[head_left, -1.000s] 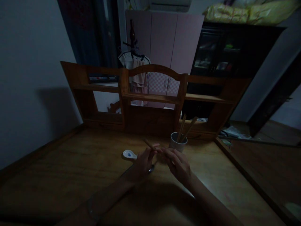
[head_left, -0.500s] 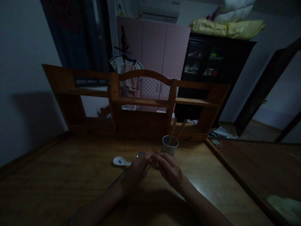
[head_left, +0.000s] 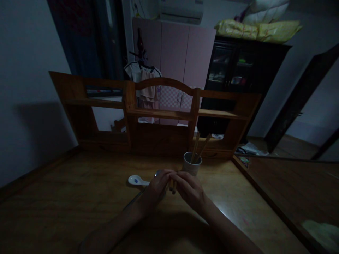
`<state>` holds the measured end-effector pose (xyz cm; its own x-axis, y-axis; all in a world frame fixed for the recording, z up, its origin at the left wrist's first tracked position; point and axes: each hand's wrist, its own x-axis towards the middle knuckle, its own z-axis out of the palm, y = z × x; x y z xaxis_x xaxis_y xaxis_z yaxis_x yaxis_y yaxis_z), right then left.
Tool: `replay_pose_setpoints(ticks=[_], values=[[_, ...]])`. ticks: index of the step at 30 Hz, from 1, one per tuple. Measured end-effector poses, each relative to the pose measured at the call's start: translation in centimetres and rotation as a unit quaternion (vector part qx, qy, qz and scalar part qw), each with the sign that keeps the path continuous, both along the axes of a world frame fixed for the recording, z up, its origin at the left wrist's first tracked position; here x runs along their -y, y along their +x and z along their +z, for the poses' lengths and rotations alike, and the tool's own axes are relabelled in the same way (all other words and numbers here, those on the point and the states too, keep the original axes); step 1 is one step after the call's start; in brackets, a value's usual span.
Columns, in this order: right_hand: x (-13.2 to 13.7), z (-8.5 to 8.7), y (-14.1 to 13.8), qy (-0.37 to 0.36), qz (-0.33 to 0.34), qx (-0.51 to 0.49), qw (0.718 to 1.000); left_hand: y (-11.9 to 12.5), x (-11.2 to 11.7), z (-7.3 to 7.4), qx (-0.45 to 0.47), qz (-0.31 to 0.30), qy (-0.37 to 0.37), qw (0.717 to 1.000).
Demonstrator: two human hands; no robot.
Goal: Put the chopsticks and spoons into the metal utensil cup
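Observation:
My left hand (head_left: 159, 184) and my right hand (head_left: 190, 186) meet above the middle of the desk, fingers closed together. Between them they hold a pair of chopsticks (head_left: 172, 187), whose ends poke out below the fingers; the rest is hidden. Just behind my right hand stands a grey cup (head_left: 191, 167) with several other chopsticks (head_left: 198, 150) leaning in it. A white ceramic spoon (head_left: 136, 180) with a blue mark lies left of my left hand. The bowl of a metal spoon (head_left: 157, 173) shows beyond that hand, its handle partly covered by it.
A wooden desk (head_left: 87, 190) lies under my arms, with a wooden shelf unit (head_left: 161, 113) along its back edge. A white wall (head_left: 26, 141) borders the left side. To the right, a raised edge (head_left: 262, 190) separates the desk from a brown surface.
The chopstick ends now show between my hands, where fingers covered that spot before. My hands have hardly moved otherwise, and the spoons and cup stay in place.

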<state>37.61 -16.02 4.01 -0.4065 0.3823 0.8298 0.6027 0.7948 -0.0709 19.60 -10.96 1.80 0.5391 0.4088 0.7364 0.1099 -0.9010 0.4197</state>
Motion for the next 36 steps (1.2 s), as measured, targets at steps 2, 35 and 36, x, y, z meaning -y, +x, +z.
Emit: replay_pose_setpoints(ticks=[2,35,36], values=[[0.0,0.1,-0.2,0.002,0.001,-0.014,1.0,0.0,0.0,-0.2,-0.002,0.001,-0.009,1.0],[-2.0,2.9,1.3,-0.316,-0.027,-0.349,0.882,1.6,0.4,0.3,-0.117,-0.007,-0.366,0.923],[-2.1,2.7,1.3,-0.319,-0.024,-0.347,0.882,1.5,0.4,0.3,-0.121,-0.011,-0.365,0.923]])
